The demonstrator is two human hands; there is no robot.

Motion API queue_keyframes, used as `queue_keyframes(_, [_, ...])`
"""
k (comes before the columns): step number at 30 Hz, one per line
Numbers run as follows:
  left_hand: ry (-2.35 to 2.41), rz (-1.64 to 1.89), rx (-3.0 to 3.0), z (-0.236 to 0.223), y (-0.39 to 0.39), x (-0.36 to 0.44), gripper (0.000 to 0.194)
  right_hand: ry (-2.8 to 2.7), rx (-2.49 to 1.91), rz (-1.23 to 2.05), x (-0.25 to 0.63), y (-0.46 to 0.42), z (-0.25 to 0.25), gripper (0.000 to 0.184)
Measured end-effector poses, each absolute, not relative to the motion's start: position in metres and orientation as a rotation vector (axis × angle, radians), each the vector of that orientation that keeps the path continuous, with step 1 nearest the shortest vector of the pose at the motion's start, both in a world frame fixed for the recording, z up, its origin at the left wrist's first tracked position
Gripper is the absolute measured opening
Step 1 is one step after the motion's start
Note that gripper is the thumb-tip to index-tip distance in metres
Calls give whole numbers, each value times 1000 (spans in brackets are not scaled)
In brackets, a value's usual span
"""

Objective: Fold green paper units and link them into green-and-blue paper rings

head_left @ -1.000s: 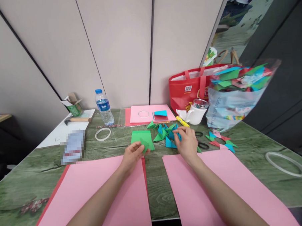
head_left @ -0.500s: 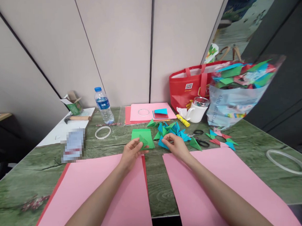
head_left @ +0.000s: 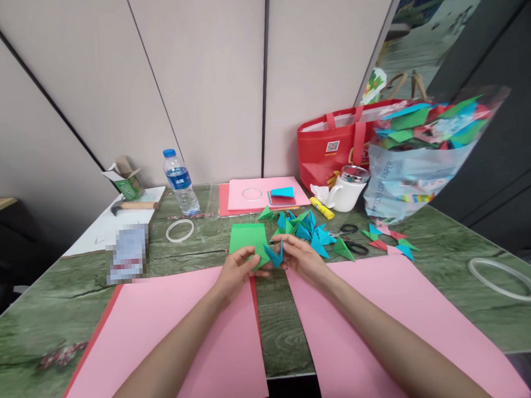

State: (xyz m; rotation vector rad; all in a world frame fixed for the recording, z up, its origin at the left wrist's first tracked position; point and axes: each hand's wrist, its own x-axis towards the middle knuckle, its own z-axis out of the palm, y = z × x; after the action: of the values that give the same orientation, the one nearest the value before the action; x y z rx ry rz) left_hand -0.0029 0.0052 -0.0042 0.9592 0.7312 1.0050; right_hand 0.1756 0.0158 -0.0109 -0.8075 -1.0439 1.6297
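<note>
My left hand (head_left: 239,272) is closed on a green folded paper piece (head_left: 261,259), which blends with the green paper (head_left: 246,236) lying behind it. Close to its right, my right hand (head_left: 302,261) pinches a blue folded paper piece (head_left: 274,257) whose two points spread upward. The two pieces are near each other; whether they touch I cannot tell. Just beyond my right hand lies a pile of blue and green folded pieces (head_left: 308,225). A single green folded piece (head_left: 342,249) rests beside black-handled scissors (head_left: 358,248).
Pink sheets (head_left: 201,331) lie under both forearms. Around the table are a water bottle (head_left: 181,182), hammer (head_left: 136,205), clear rings (head_left: 179,231), yellow glue stick (head_left: 321,208), white mug (head_left: 346,189), red bag (head_left: 318,152), a plastic bag of folded paper (head_left: 416,169) and a multicoloured paper ring (head_left: 397,238).
My right hand has lifted the blue piece from beside the pile and brought it left, next to the green piece. My left hand stays nearly in place, still holding the green piece.
</note>
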Motion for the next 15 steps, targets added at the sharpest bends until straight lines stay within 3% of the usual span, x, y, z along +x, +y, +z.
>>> queue_keyframes(15, [864, 1056, 1118, -9, 7, -2, 30, -1175, -831, 1600, 168, 12, -22, 41])
